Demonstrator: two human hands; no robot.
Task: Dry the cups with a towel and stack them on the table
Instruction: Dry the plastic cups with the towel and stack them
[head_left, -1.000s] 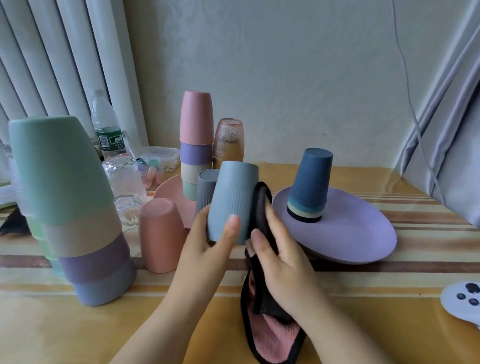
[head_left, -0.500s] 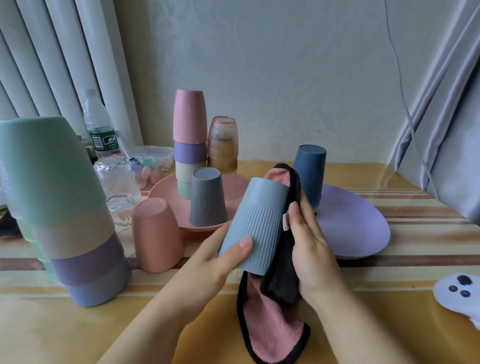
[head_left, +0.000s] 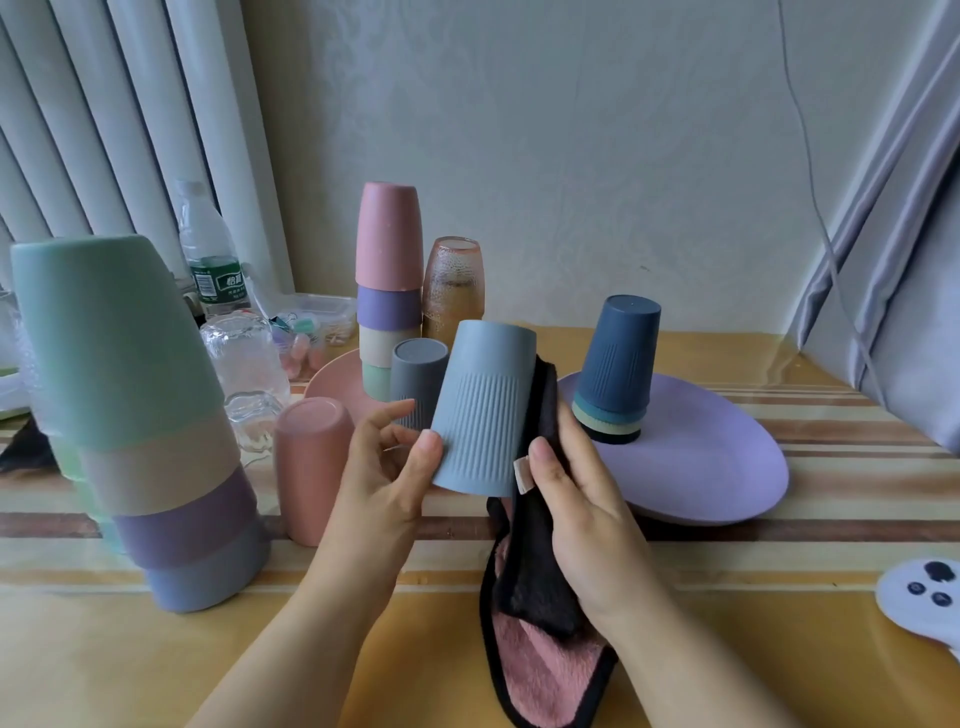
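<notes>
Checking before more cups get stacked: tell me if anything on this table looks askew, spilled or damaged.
One thing: the tall stack of cups at near left leans sideways and could topple. Nothing looks spilled or broken. The light blue cup tilts only because the left hand grips it while the right hand holds the towel against it.

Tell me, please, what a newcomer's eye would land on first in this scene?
First, the blue-grey ribbed cup held upside down at the centre, gripped by the left hand while the right hand presses a black-and-pink towel against it. Next, the big stack of pastel cups looming at the near left.
</notes>
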